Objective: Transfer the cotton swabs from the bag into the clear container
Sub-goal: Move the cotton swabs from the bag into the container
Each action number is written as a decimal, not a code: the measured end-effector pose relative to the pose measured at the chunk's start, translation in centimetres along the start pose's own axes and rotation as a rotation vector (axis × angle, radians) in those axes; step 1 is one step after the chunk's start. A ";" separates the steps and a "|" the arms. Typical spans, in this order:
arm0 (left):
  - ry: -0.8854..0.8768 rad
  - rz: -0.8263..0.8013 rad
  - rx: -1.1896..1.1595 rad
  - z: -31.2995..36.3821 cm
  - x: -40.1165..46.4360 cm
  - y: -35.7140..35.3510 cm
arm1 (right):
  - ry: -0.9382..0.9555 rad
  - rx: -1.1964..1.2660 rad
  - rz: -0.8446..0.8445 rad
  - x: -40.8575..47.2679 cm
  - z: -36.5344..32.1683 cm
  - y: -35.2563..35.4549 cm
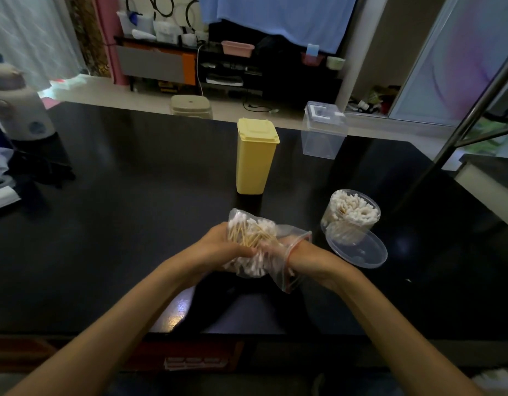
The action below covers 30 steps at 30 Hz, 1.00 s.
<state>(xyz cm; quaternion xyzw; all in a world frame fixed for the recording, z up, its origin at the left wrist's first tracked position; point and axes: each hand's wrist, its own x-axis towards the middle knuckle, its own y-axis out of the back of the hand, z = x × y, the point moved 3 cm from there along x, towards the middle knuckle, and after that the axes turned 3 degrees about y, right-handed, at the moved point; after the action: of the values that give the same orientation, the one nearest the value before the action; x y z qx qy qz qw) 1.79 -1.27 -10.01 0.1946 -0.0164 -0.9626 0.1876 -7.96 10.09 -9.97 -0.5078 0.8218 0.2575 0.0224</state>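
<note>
Gripping a thin clear plastic bag (275, 252) from outside with the left hand (218, 247), fingers curled around the bundle of cotton swabs (251, 238) inside. Right hand (278, 245) pushed into the mouth of the bag up to the wrist, seen only dimly through the plastic; cannot tell how far closed or whether any swab is grasped. Both forearms stretched forward and meeting in the middle, wrists held just above the glossy black worktop (132, 210). Swabs with pale wooden sticks and white fluffy tips, lying crossed and tangled. Bag crumpled, with a red zip strip along the opening around the right wrist. Clear container (350, 217), round and transparent, standing to the right of the hands and already packed with upright swabs. Round clear lid (358, 250) leaning against its near side. Tall yellow plastic box (255, 158) with closed lid standing behind the bag.
</note>
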 end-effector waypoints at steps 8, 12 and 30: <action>0.054 0.081 -0.107 -0.6 0.9 0.6 | -0.010 0.100 -0.057 -0.9 -0.4 0.4; -0.015 0.125 -0.056 -0.5 1.0 0.9 | -0.041 0.343 -0.100 -1.1 -0.8 0.3; 0.103 -0.023 -0.008 -0.4 0.9 2.0 | -0.221 0.719 -0.236 -1.5 -0.5 1.0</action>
<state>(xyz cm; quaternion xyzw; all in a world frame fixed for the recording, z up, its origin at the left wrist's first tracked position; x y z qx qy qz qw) 1.89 -3.48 -10.55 0.2431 -0.0007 -0.9535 0.1780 -7.96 11.38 -8.69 -0.5276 0.7882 0.0020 0.3167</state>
